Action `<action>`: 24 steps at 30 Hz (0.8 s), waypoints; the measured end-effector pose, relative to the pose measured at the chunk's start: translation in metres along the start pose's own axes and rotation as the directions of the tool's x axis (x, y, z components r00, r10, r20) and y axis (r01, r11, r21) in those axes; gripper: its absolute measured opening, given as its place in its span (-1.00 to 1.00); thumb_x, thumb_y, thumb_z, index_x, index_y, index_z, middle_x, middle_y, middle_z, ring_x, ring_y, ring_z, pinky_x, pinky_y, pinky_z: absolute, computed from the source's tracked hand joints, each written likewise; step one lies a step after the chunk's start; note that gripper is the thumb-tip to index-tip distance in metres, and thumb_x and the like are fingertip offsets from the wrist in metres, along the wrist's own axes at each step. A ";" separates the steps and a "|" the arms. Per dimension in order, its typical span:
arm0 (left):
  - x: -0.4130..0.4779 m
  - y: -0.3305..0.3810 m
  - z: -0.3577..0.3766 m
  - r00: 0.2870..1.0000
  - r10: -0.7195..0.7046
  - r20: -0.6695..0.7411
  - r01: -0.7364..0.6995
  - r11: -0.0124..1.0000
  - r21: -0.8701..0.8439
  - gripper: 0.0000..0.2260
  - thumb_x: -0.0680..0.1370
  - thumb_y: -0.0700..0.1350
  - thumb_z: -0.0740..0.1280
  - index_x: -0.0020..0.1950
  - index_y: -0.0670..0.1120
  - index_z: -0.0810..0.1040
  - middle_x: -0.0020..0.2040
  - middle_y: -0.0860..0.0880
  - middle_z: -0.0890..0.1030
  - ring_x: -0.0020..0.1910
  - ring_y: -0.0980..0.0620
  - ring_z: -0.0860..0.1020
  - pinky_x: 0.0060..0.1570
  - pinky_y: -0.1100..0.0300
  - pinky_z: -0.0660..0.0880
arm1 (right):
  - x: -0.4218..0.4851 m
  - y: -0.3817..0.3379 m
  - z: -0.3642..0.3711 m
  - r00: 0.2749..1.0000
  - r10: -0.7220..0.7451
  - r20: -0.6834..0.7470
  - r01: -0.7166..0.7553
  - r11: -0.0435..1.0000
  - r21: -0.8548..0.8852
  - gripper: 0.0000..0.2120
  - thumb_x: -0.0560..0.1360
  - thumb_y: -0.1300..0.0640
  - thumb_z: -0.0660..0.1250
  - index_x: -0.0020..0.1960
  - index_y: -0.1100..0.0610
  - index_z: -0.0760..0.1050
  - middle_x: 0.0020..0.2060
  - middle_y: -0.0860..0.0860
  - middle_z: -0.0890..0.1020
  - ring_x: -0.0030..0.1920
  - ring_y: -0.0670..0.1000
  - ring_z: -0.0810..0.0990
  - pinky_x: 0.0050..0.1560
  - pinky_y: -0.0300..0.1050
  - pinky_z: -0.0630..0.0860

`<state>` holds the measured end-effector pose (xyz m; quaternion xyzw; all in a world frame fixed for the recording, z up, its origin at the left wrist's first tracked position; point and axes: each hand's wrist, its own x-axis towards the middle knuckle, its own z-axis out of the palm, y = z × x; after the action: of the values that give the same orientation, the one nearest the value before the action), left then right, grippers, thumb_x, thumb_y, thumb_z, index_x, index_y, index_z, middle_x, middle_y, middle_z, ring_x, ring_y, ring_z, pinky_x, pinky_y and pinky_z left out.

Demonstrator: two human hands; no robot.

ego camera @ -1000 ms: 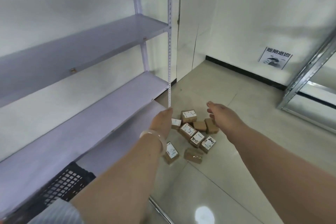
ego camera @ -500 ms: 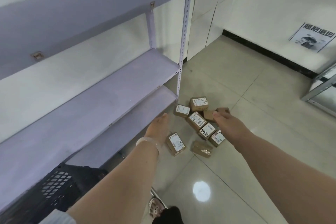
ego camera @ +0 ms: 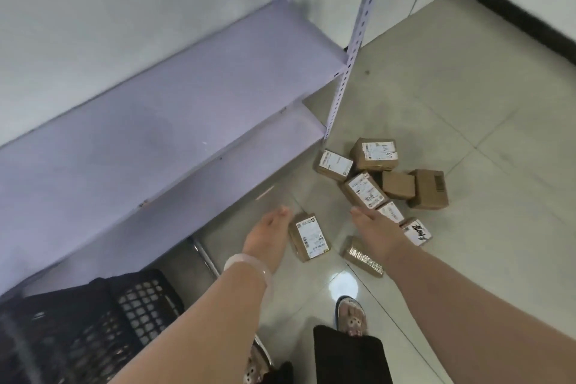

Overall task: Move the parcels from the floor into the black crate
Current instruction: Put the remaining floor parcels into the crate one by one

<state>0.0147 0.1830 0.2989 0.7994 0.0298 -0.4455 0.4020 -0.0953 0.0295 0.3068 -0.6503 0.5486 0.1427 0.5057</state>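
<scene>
1. The black crate point(ego camera: 93, 327) stands nearest, at lower left below the edge of the lavender shelf point(ego camera: 156, 121). A slippered foot point(ego camera: 350, 315) is planted to its right.
2. The left hand point(ego camera: 268, 237) has straight fingers and is empty, just beside a labelled parcel point(ego camera: 308, 237).
3. The right hand point(ego camera: 374, 231) is stretched flat and empty, and hides part of the parcels point(ego camera: 374, 154).
4. The parcels lie clustered on the tiled floor point(ego camera: 467, 103) by the shelf post point(ego camera: 346, 65).
</scene>
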 end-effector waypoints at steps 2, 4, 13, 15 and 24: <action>0.043 -0.033 0.020 0.999 -0.031 -0.011 0.031 0.999 -0.013 -0.60 0.56 0.19 0.16 0.28 0.02 0.49 0.28 -0.02 0.54 0.26 -0.01 0.47 0.26 0.12 0.32 | 0.051 0.031 0.021 0.999 0.034 0.035 -0.031 0.998 -0.060 -0.60 0.60 -0.08 0.11 0.39 -0.01 0.39 0.31 0.07 0.49 0.25 0.11 0.44 0.16 -0.09 0.29; 0.092 -0.071 0.043 0.999 -0.039 0.019 0.039 0.999 -0.010 -0.61 0.58 0.15 0.15 0.36 0.05 0.42 0.37 0.06 0.46 0.36 0.04 0.38 0.37 0.17 0.20 | 0.102 0.068 0.046 0.996 0.064 0.068 -0.056 0.992 -0.109 -0.60 0.60 -0.06 0.11 0.41 -0.03 0.36 0.37 0.04 0.44 0.34 0.11 0.39 0.19 -0.09 0.28; 0.259 -0.211 0.153 0.992 -0.128 0.017 0.128 0.959 -0.252 -0.74 0.61 -0.07 0.19 0.30 0.10 0.41 0.06 0.18 0.57 -0.10 0.42 0.54 0.01 0.48 0.45 | 0.284 0.189 0.140 0.975 0.108 0.192 -0.056 0.964 -0.259 -0.54 0.61 -0.04 0.11 0.51 -0.05 0.20 0.43 0.06 0.37 0.38 0.09 0.38 0.29 -0.16 0.27; 0.279 -0.232 0.163 0.990 -0.139 0.013 0.138 0.965 -0.223 -0.65 0.62 -0.05 0.16 0.42 0.05 0.31 0.26 0.12 0.48 0.13 0.35 0.48 0.16 0.45 0.34 | 0.309 0.199 0.157 0.970 0.089 0.226 -0.036 0.974 -0.226 -0.54 0.63 0.02 0.11 0.52 0.00 0.18 0.44 0.01 0.35 0.38 0.03 0.37 0.00 -0.38 0.27; 0.310 -0.249 0.171 0.981 -0.184 0.067 0.193 0.966 -0.173 -0.63 0.64 -0.01 0.09 0.45 0.18 0.25 0.13 0.10 0.45 -0.15 0.23 0.44 -0.03 0.40 0.35 | 0.344 0.215 0.190 0.967 0.065 0.245 -0.051 0.997 -0.063 -0.58 0.64 0.04 0.08 0.48 -0.13 0.18 0.26 0.01 0.55 0.02 -0.08 0.59 -0.10 -0.46 0.40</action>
<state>-0.0176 0.1403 -0.1311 0.7421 0.1354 -0.4972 0.4287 -0.0871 0.0132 -0.1406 -0.6252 0.4959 0.2524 0.5473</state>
